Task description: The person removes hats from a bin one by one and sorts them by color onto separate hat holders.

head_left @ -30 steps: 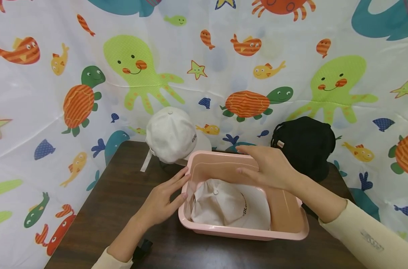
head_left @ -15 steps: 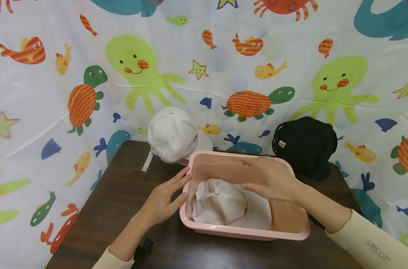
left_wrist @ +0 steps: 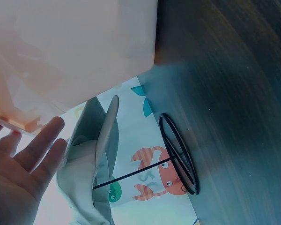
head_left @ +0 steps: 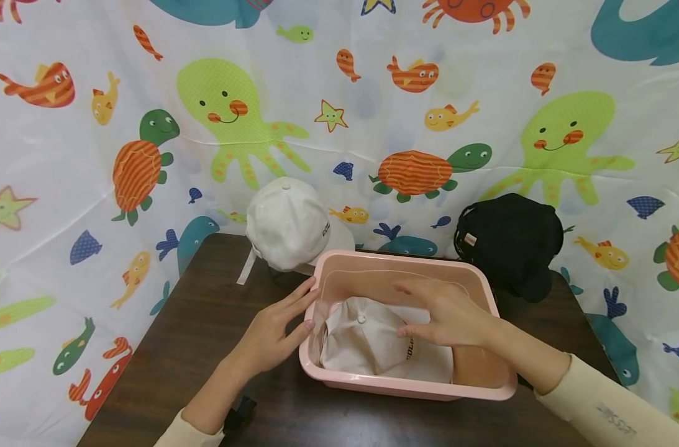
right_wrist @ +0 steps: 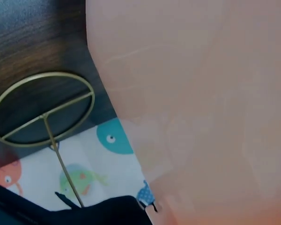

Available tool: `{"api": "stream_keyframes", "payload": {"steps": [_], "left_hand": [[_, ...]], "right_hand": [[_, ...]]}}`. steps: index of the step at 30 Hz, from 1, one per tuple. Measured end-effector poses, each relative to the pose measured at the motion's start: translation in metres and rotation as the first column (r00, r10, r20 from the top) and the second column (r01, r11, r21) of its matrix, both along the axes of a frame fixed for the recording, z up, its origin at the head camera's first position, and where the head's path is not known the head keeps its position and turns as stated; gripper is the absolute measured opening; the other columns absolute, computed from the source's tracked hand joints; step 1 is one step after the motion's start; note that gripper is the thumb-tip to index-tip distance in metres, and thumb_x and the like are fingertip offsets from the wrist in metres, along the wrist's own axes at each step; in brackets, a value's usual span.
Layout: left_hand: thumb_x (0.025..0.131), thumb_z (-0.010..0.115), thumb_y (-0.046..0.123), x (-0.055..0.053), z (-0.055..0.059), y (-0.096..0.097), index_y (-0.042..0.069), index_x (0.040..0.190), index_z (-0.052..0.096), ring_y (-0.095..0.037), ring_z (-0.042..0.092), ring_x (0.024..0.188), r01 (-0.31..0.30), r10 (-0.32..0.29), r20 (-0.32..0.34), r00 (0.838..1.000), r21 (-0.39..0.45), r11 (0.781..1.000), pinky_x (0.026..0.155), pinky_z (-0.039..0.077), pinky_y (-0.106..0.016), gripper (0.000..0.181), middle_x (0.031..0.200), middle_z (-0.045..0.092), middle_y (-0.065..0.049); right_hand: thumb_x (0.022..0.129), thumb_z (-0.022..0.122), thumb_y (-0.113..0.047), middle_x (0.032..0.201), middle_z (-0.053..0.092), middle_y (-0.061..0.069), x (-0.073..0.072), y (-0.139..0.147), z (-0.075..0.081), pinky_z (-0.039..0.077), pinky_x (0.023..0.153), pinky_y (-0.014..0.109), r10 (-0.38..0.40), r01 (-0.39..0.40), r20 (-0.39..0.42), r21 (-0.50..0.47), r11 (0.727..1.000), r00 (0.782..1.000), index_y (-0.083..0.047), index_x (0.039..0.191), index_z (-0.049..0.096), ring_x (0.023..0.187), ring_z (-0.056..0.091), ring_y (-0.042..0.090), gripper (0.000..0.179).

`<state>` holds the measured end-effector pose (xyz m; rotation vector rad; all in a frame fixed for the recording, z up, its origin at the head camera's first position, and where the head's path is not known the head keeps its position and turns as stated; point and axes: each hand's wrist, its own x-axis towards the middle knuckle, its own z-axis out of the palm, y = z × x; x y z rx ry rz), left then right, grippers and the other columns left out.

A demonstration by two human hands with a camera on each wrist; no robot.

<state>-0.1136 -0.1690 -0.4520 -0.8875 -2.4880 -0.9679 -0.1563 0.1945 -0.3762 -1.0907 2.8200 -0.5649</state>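
A cream baseball cap (head_left: pixel 361 338) with dark lettering lies inside a pink plastic basin (head_left: pixel 484 392), brim toward the right. My left hand (head_left: pixel 272 335) rests its extended fingers against the basin's left rim; in the left wrist view the same hand (left_wrist: pixel 23 173) shows loosely spread fingers beside the basin wall (left_wrist: pixel 79 51). Over the basin, my right hand (head_left: pixel 451 310) hovers close above the cap's brim, thumb and fingers apart, holding nothing. In the right wrist view the basin's side (right_wrist: pixel 192 103) fills most of the picture and the right hand is out of sight.
Behind the basin at left, a white cap (head_left: pixel 286 226) sits on a black wire stand (left_wrist: pixel 178 154). At back right a black cap (head_left: pixel 512 242) hangs on a gold ring-based stand (right_wrist: pixel 44 115). All stand on a dark wooden table (head_left: pixel 166 360) before a sea-animal curtain (head_left: pixel 328 74).
My right hand has come down from the basin's back rim to a place over the cap inside. The left hand stays at the left rim.
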Motion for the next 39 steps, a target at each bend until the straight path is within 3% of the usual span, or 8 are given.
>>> {"api": "stream_keyframes", "payload": {"steps": [10,21,25,32,39], "left_hand": [[0.1,0.066,0.022,-0.001,-0.001,0.0,0.01,0.153,0.055,-0.027,0.054,0.141,0.002,-0.002,0.002,1.0,-0.001,1.0,0.105,0.051,-0.052,0.055,0.165,0.042,-0.003],[0.1,0.066,0.022,-0.001,-0.001,0.0,0.008,0.152,0.056,-0.027,0.054,0.14,0.007,-0.007,-0.002,1.0,0.001,1.0,0.105,0.051,-0.052,0.055,0.165,0.043,-0.004],[0.101,0.066,0.022,-0.002,-0.002,0.0,0.008,0.153,0.055,-0.026,0.054,0.141,0.006,-0.006,-0.002,1.0,0.001,1.0,0.105,0.051,-0.052,0.055,0.165,0.042,-0.004],[0.101,0.065,0.022,-0.001,-0.001,0.001,0.008,0.153,0.055,-0.026,0.053,0.141,0.005,-0.005,0.01,1.0,-0.004,1.0,0.105,0.051,-0.052,0.055,0.165,0.042,-0.003],[0.101,0.065,0.023,-0.001,0.0,0.001,0.01,0.154,0.055,-0.026,0.053,0.142,-0.001,0.001,0.018,1.0,-0.01,1.0,0.106,0.051,-0.053,0.055,0.166,0.041,-0.002]], "right_hand": [[0.088,0.082,-0.05,0.139,0.065,0.003,0.0,-0.003,-0.012,0.053,0.101,0.056,0.042,-0.043,0.048,0.012,0.999,0.998,-0.013,0.149,0.056,0.122,0.065,0.024,0.076],[0.087,0.084,-0.045,0.134,0.067,0.0,-0.002,-0.008,-0.023,0.057,0.095,0.048,0.098,-0.093,0.128,-0.044,0.995,0.987,-0.019,0.147,0.057,0.115,0.065,0.019,0.071],[0.086,0.087,-0.041,0.132,0.067,0.001,-0.004,-0.009,-0.028,0.058,0.091,0.044,0.102,-0.088,0.172,-0.086,0.992,0.98,-0.016,0.146,0.057,0.112,0.065,0.019,0.072],[0.086,0.088,-0.034,0.13,0.068,0.006,-0.005,-0.009,-0.037,0.058,0.09,0.05,0.121,-0.079,0.262,-0.162,0.984,0.958,-0.006,0.141,0.06,0.11,0.066,0.023,0.068],[0.089,0.086,-0.025,0.124,0.071,0.006,-0.006,-0.012,-0.042,0.059,0.086,0.046,0.153,-0.108,0.261,-0.179,0.978,0.953,-0.006,0.134,0.065,0.105,0.068,0.023,0.054]]}}
